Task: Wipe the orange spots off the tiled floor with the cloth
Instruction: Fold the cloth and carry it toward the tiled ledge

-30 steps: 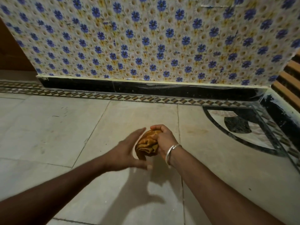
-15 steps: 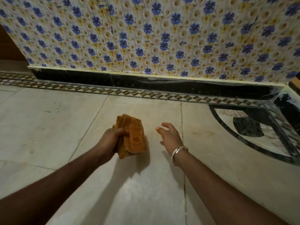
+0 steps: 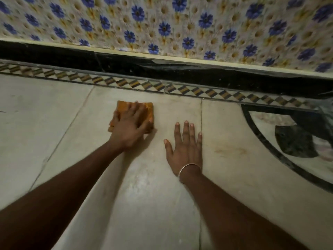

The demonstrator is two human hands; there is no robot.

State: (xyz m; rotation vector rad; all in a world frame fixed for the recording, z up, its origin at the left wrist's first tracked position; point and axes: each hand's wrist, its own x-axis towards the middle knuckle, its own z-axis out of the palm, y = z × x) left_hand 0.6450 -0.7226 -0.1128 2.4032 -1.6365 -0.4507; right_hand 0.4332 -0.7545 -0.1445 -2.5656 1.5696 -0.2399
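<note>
Left hand (image 3: 130, 126) flat on folded cloth (image 3: 122, 107), fingers (image 3: 134, 110) spread, pressing it to tiled floor (image 3: 144, 204). Right hand (image 3: 186, 150) flat beside, fingers straight. Orange spots (image 3: 228, 151) further right, unwiped. Cloth likely soft, light, bunches easily: press palm over middle.

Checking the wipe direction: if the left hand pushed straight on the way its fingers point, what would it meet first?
The left hand, flat on the cloth, would cross bare tile and probably first meet the diamond-patterned border strip, then the black skirting. The orange smear lies off that line.
</note>
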